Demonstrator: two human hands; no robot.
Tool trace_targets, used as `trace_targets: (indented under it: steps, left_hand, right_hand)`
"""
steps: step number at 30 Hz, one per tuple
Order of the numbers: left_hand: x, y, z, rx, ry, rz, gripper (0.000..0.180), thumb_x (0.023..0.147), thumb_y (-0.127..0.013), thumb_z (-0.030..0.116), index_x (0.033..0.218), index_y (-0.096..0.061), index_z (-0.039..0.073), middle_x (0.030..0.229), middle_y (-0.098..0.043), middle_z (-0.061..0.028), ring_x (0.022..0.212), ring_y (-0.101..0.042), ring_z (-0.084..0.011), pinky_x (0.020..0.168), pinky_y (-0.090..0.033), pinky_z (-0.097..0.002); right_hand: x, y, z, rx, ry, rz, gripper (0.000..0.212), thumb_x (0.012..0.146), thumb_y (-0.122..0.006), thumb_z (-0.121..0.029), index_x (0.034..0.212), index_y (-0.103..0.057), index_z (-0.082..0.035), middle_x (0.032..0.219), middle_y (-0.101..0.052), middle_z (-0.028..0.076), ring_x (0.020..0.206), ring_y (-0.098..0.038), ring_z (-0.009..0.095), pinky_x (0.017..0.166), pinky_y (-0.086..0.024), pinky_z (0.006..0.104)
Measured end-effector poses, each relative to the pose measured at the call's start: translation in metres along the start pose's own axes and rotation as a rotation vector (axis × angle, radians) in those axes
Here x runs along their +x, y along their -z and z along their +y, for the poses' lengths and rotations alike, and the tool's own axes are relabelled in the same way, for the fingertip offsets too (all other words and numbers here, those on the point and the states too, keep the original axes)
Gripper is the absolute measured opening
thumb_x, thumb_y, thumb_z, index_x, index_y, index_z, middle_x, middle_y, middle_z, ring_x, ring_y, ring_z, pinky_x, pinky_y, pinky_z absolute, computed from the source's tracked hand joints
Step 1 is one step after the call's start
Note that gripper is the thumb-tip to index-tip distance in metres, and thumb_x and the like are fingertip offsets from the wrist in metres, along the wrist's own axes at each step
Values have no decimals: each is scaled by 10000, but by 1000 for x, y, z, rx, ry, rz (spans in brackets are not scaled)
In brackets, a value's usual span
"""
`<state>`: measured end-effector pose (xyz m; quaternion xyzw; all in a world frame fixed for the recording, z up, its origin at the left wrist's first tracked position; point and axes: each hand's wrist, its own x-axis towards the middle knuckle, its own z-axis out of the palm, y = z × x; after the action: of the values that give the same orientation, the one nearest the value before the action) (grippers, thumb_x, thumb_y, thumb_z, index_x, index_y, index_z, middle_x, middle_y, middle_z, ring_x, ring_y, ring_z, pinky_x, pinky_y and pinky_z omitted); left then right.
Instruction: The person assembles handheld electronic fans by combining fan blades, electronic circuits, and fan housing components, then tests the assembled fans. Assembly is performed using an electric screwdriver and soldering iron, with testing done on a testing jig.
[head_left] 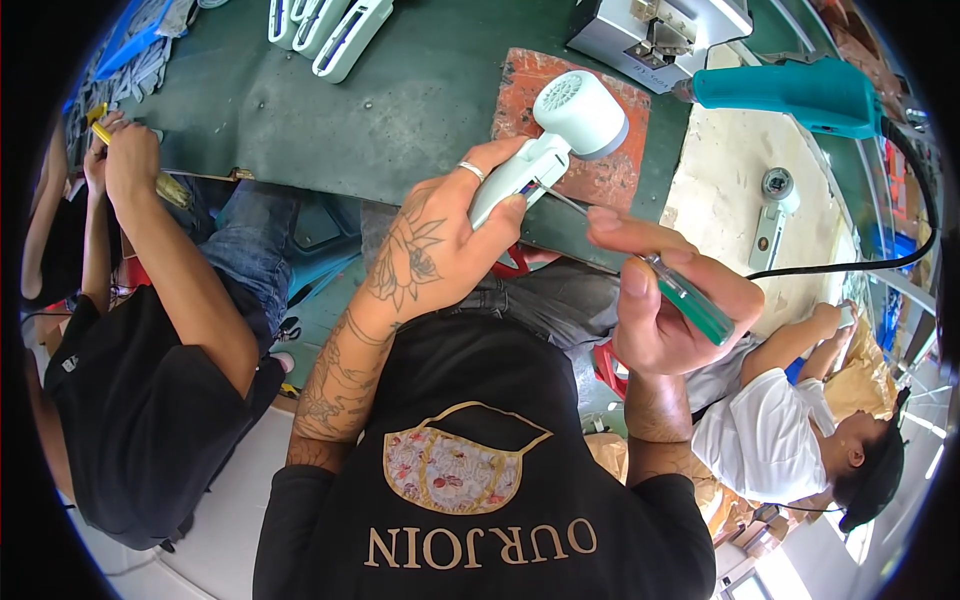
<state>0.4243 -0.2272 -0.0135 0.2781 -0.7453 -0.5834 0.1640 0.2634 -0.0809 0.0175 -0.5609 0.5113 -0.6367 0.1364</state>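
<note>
My left hand point(425, 240) is wrapped round the handle of a pale mint handheld device point(582, 115), shaped like a small hair dryer, with a round grilled head. The device is tilted, its head pointing away from me above a worn red pad point(612, 185). My right hand point(645, 335) grips a screwdriver point(700, 308) by its clear green handle. Its thin shaft reaches the device's handle beside my left thumb. Whether the tip sits in a screw is too small to tell.
A teal electric screwdriver point(785, 95) with a black cable lies right, near a metal box machine point(655, 40). A similar device point(774, 215) rests on cardboard point(715, 200). Several pale handle parts point(350, 40) lie at the far left. Co-workers sit on both sides.
</note>
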Motion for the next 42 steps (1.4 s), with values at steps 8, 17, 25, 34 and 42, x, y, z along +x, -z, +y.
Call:
trace_targets:
  steps: [8, 17, 25, 34, 42]
  left_hand:
    - [3, 1, 3, -11, 67, -26, 446, 1012, -585, 144, 1439, -563, 18, 1176, -732, -197, 1027, -718, -269, 925, -534, -368]
    - [1, 0, -1, -6, 16, -5, 445, 1017, -586, 147, 1440, -560, 10, 1163, -734, -193, 1003, -714, -264, 909, -534, -363]
    - [1, -1, -2, 23, -14, 11, 446, 1010, -584, 150, 1436, -563, 20, 1119, -735, -196, 964, -715, -263, 877, -539, -367]
    - [1, -1, -2, -11, -8, 11, 451, 1002, -587, 139, 1437, -564, 21, 1028, -727, -171, 843, -670, -223, 803, -530, -353]
    - [1, -1, -10, -92, 20, 13, 444, 1018, -588, 161, 1438, -547, 24, 959, -727, -149, 729, -667, -210, 692, -532, -346]
  right_hand:
    - [-2, 0, 3, -58, -18, -27, 369, 972, -665, 40, 1269, -450, 8, 1064, -722, 342, 1031, -746, 438, 902, -610, 540]
    - [-2, -2, 4, 61, -33, 53, 332, 970, -663, 43, 1241, -472, 37, 1062, -718, 356, 1033, -745, 435, 887, -617, 533]
    - [1, -1, 4, -113, -25, -91, 380, 938, -680, 85, 1250, -470, 32, 1058, -724, 337, 1012, -754, 438, 846, -631, 520]
    - [-3, -7, 0, -112, 78, -30, 454, 883, -723, 109, 1238, -465, -9, 1050, -734, 306, 981, -766, 433, 813, -644, 494]
    - [-1, -5, -7, -43, 40, 14, 370, 908, -702, 85, 1196, -487, -3, 1046, -736, 306, 994, -755, 466, 830, -633, 523]
